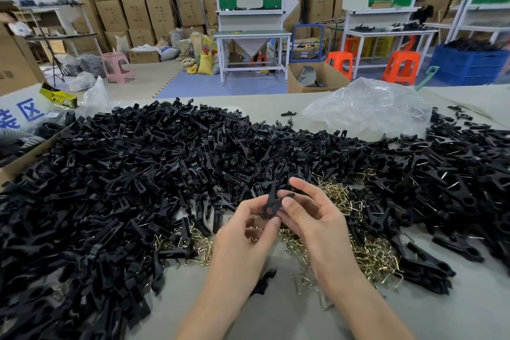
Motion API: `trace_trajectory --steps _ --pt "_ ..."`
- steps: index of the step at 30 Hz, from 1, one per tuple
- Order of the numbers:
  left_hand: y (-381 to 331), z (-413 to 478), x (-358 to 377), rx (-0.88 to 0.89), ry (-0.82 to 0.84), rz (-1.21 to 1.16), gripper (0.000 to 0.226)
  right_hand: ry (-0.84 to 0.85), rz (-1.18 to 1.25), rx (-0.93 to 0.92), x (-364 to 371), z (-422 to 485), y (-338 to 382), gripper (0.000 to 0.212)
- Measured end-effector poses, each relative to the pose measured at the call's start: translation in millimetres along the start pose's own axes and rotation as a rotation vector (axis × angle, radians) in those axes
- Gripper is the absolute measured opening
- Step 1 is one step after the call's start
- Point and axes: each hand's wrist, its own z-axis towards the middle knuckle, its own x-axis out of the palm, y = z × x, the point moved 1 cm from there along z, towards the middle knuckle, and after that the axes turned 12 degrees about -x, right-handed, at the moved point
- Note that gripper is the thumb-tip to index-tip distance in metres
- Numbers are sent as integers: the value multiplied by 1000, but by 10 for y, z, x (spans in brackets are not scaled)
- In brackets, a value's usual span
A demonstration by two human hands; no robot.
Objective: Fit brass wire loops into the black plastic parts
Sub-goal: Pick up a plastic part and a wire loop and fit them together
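I see both hands meeting at centre, clamped on 1 black plastic part (271, 204). My left hand (242, 232) pinches its lower end from 7 o'clock with curled fingers. My right hand (311, 218) grips it from 4 o'clock, thumb against the near face. The part is matte, flat and forked, and is held roughly upright. Directly beneath, and spreading toward 4 o'clock, lie the brass wire loops (369, 254), thin, shiny and tangled, bent into squared shapes. A heap of black parts (132, 174) sweeps from 9 through 12 to 3 o'clock. A crumpled clear bag (367, 107) sits at 1 o'clock on the pale, smooth surface (276, 315).
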Motion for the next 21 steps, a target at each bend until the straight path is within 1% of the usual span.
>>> trace_trajectory --steps 2,5,7,9,12,17,21 --pt "10 -7 0 53 -54 124 41 2 -7 3 3 -2 2 34" --pt "22 -12 -7 87 -112 215 29 9 2 -6 19 -6 3 33" --pt "37 -17 -5 102 -132 241 33 17 20 1 24 -7 -1 39" --pt "55 -18 3 127 -154 281 32 37 37 24 23 -8 -14 42" --pt "62 -36 -9 234 -180 364 37 60 34 62 18 -12 -41 40" --pt "58 -37 -33 278 -178 372 33 85 60 134 5 -5 -66 43" --pt "69 -16 -35 300 -212 422 34 79 -19 98 11 -17 -93 40"
